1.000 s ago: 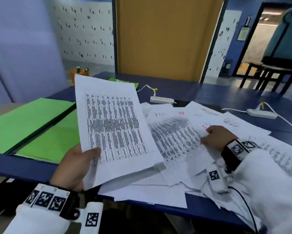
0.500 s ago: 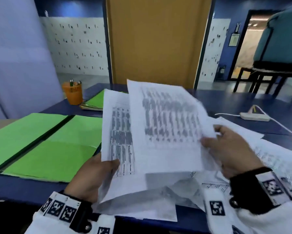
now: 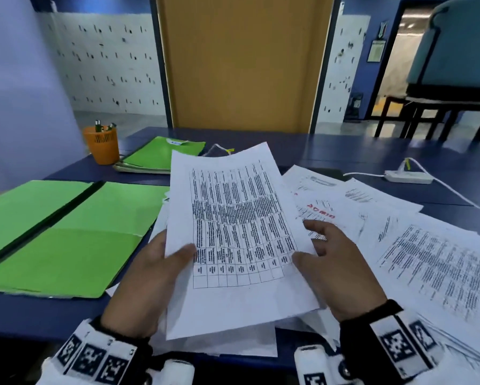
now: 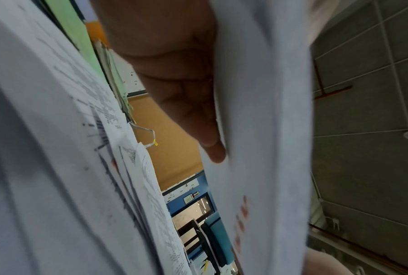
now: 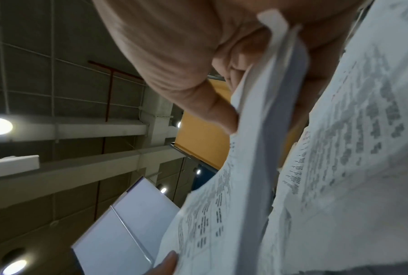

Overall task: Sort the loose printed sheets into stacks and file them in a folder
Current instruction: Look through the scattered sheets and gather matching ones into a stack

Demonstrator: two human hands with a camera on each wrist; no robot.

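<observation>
A small stack of printed table sheets (image 3: pixel 238 234) is held up over the blue table (image 3: pixel 344 151), between both hands. My left hand (image 3: pixel 161 273) grips its left edge, thumb on top and fingers underneath (image 4: pixel 198 119). My right hand (image 3: pixel 325 262) pinches the right edge, thumb (image 5: pixel 212 108) on the printed face. More loose printed sheets (image 3: pixel 427 259) lie spread on the table to the right, one with red writing (image 3: pixel 320 211). An open green folder (image 3: pixel 66 232) lies flat at the left.
A closed green folder (image 3: pixel 161 155) and an orange pen cup (image 3: pixel 102 145) stand at the back left. A white power strip (image 3: pixel 408 176) with its cable lies at the back right. A chair stands beyond the table at the far right.
My right hand lifted a sheet off the pile and laid it onto the sheets in my left hand. Both hands now hold the stack together, lower and squarer.
</observation>
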